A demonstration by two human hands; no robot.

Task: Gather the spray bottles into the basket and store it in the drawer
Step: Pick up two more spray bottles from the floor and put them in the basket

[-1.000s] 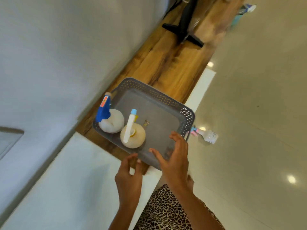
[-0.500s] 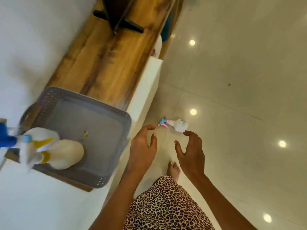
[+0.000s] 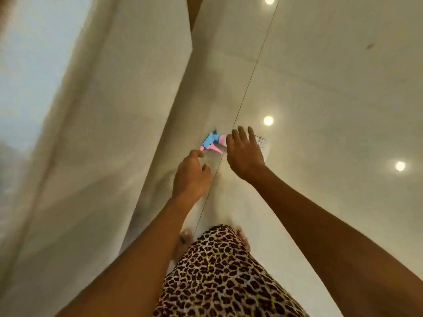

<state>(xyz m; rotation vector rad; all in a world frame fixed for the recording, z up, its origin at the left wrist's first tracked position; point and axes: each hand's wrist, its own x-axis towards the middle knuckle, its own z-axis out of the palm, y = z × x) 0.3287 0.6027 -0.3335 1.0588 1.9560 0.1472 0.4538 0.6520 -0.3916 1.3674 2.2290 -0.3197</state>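
Observation:
A spray bottle [image 3: 211, 141] with a blue and pink trigger head lies on the glossy floor beside the white cabinet front. Its pale body is mostly hidden behind my right hand [image 3: 244, 154], which hovers over it with fingers spread and holds nothing. My left hand [image 3: 191, 177] reaches toward the trigger head from below, fingers loosely curled and apart, also holding nothing. The basket and the other bottles are out of view.
The white cabinet front [image 3: 128, 138] fills the left side and rises close beside the bottle. Pale floor tiles [image 3: 332, 88] with ceiling-light reflections spread to the right. My leopard-print garment [image 3: 219, 275] and bare feet are below the hands.
My view has swung down from the basket on the wooden top to the floor. Both hands have left the basket and dropped toward the bottle on the floor; the right one now covers its body.

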